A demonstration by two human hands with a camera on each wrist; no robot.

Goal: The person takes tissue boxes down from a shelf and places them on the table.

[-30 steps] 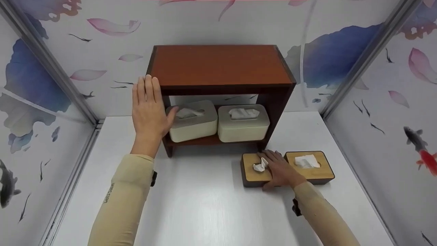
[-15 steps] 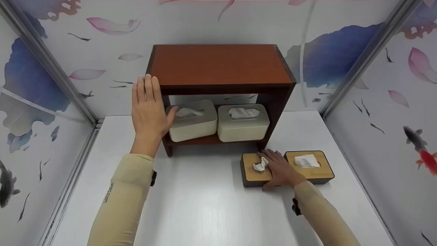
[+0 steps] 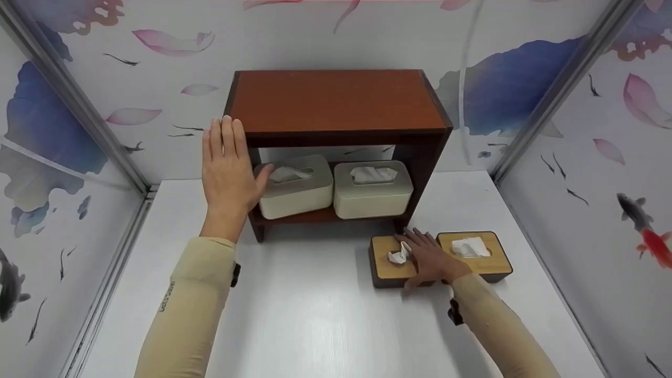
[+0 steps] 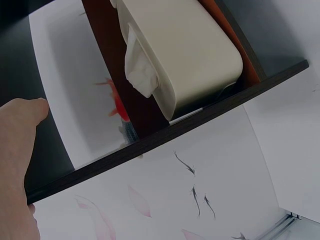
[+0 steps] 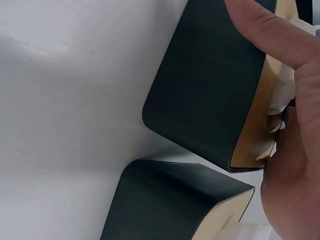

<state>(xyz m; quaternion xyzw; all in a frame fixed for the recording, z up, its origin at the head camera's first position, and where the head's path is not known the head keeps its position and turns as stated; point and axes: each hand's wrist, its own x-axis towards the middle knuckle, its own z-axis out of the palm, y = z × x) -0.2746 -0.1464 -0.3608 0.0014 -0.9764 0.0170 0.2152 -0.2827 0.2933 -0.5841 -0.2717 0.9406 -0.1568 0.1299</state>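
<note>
In the head view my left hand [image 3: 228, 170] holds the left side panel of a small reddish-brown wooden shelf [image 3: 341, 100]. Its fingers lie straight along the outside, while the left wrist view has the thumb [image 4: 37, 110] on the inner face. Two cream tissue boxes, a left one [image 3: 296, 202] turned slightly askew and a right one [image 3: 373, 205], sit in the shelf. My right hand [image 3: 433, 262] spans a dark tissue box with a bamboo lid [image 3: 386, 270], fingers spread. Whether its thumb [image 5: 270, 32] touches the dark side cannot be told.
A second bamboo-lidded tissue box [image 3: 475, 266] stands just right of the first on the white table [image 3: 310, 315]. Printed panels [image 3: 577, 173] in metal frames enclose the table at the back and both sides.
My right hand's fingers and thumb have spread slightly wider over the bamboo-lidded box. The left hand keeps its place on the shelf, and the boxes stand as before.
</note>
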